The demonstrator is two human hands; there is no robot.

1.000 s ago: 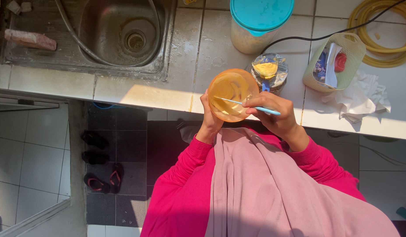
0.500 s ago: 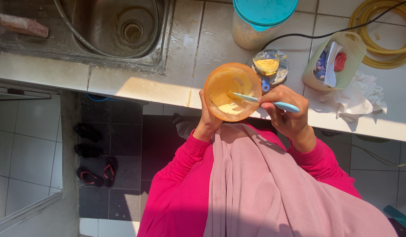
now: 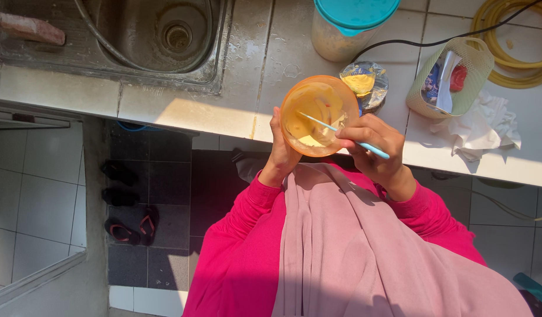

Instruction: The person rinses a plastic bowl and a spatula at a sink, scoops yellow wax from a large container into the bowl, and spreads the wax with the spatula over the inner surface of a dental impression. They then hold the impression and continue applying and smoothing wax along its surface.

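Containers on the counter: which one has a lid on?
The tub at the top, capped by a teal lid. The orange bowl in the left hand and the basket are open.

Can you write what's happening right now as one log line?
left hand: holds orange bowl | right hand: blue spoon in bowl | place: counter edge

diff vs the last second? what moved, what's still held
The right hand swung the light blue utensil inside the orange bowl: its handle now points lower right and the tip sits deeper in the yellow mix. The left hand still grips the bowl's side, held just above the counter edge. Nothing was picked up or released. The teal-lidded container, foil packet and basket stayed put.
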